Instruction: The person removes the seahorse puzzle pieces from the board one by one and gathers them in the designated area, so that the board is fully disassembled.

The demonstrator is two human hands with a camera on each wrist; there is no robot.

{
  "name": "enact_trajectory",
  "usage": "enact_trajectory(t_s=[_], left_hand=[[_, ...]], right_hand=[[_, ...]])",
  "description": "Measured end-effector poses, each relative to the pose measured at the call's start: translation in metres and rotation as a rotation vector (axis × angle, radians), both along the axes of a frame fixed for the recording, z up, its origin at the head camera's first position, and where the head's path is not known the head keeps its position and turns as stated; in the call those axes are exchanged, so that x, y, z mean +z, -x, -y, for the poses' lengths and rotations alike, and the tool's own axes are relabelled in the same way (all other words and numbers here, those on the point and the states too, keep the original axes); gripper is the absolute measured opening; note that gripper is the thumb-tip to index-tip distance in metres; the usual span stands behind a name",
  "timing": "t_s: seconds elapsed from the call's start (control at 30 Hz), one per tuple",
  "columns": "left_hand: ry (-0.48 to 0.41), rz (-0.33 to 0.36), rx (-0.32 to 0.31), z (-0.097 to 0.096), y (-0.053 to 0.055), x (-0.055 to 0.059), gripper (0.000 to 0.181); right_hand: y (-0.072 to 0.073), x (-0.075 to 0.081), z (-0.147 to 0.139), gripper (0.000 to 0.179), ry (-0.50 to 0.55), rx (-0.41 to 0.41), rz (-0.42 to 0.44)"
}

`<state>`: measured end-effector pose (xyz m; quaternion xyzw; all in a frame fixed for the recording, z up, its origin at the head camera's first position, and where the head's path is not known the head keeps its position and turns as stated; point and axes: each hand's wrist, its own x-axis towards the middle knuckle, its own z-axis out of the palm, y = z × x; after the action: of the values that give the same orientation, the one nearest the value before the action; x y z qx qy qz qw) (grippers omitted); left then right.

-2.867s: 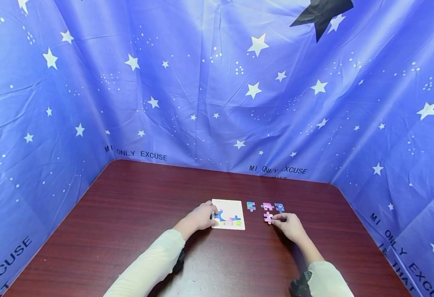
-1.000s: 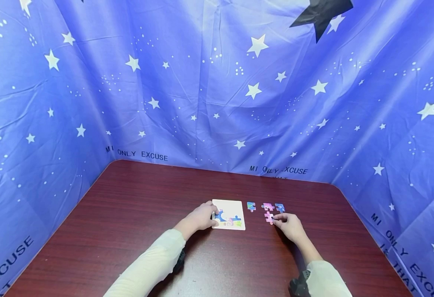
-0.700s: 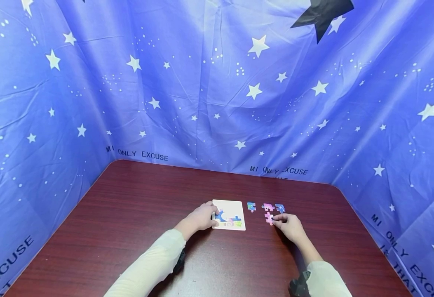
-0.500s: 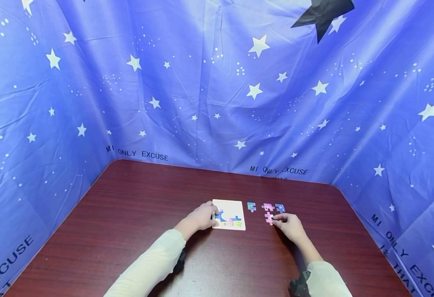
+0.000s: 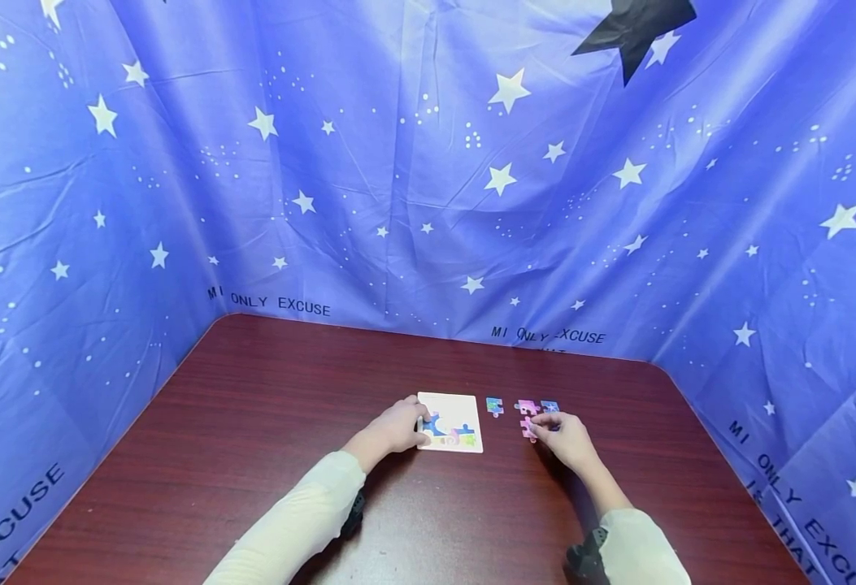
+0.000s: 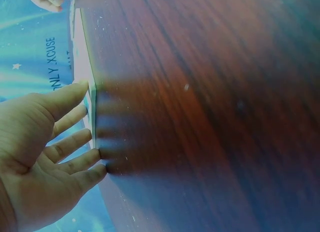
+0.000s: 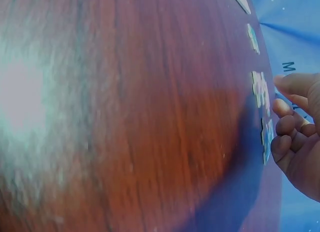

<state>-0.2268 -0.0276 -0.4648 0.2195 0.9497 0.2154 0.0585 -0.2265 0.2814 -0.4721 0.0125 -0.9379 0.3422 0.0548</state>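
Note:
My left hand [image 5: 401,426] rests at the left edge of a white puzzle board [image 5: 451,404]. Its fingers are mostly straight, and in the left wrist view the thumb and fingertips touch the board's side. Some blue, yellow and pink pieces fill the board's near part; its far part is plain white. My right hand [image 5: 568,439] hovers over a pink puzzle piece [image 5: 526,426] lying on the table, its fingers loosely bent. In the right wrist view I see nothing between thumb and fingers of the right hand [image 7: 302,127]. The fingertips partly cover that piece.
Beyond it lie another pink piece [image 5: 526,406] and a blue piece [image 5: 549,405], partly behind the fingers. A blue-green piece [image 5: 495,406] sits nearer the board. The brown wooden table [image 5: 310,366] is enclosed by a blue star-printed cloth [image 5: 398,162].
My right hand has risen slightly and shifted a little left, its fingertips now above the pink piece they were touching. My left hand and the board have stayed in place.

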Motion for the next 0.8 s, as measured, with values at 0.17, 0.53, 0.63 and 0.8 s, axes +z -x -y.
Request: enact_trajectory(t_s=[0.17, 0.53, 0.63, 0.8], left_hand=[[-0.003, -0.004, -0.003, 0.001, 0.000, -0.001, 0.029], [0.005, -0.022, -0.010, 0.001, 0.000, -0.002, 0.030], [-0.005, -0.016, -0.006, 0.001, 0.001, -0.002, 0.029], [-0.009, -0.017, -0.005, 0.002, 0.003, -0.004, 0.029]], right_hand=[[0.001, 0.000, 0.009, 0.015, 0.062, 0.030, 0.013], [0.004, 0.002, 0.033, 0.017, 0.105, 0.049, 0.022], [0.006, 0.001, 0.039, 0.016, 0.093, 0.060, 0.007], [0.008, 0.002, 0.049, 0.014, 0.091, 0.092, 0.003]])
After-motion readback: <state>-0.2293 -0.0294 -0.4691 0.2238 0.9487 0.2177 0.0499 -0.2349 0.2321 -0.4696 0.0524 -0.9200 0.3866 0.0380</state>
